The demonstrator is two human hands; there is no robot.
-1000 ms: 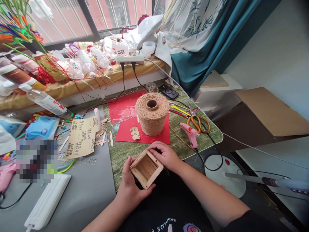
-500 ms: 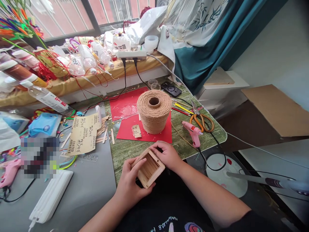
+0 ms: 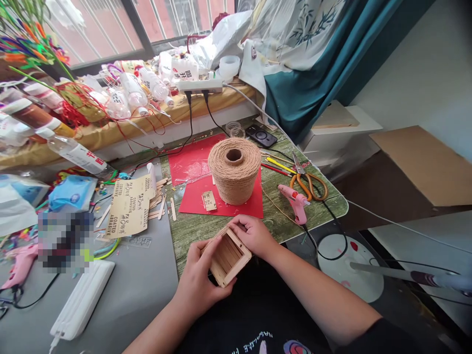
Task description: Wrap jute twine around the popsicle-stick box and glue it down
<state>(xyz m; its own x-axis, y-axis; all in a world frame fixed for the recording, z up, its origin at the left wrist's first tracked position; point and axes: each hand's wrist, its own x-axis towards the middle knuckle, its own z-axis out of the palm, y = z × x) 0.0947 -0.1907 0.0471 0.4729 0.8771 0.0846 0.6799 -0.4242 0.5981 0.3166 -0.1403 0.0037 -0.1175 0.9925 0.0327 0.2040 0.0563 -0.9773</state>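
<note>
Close to my body, a small wooden box [image 3: 231, 267] built of craft sticks is tilted with its open side toward me. My left hand [image 3: 202, 269] wraps around its left side and lower corner, thumb beneath. On the upper right side, my right hand [image 3: 253, 237] grips the rim, its fingertips partly hidden at the far corner. Just beyond the hands a large spool of jute twine [image 3: 236, 172] stands on red card sheets [image 3: 184, 201]. A small piece of sandpaper [image 3: 209, 200] lies beside the spool.
To the right lie a pink glue gun [image 3: 295, 202], orange-handled scissors [image 3: 309, 182] and a phone [image 3: 261, 136]. Printed sandpaper [image 3: 129, 209], craft sticks [image 3: 162, 206] and a white power strip [image 3: 83, 300] are on the left. Bottles [image 3: 132, 91] crowd the windowsill.
The camera view has shifted slightly. Both hands keep the same hold on the wooden box, with barely any movement.
</note>
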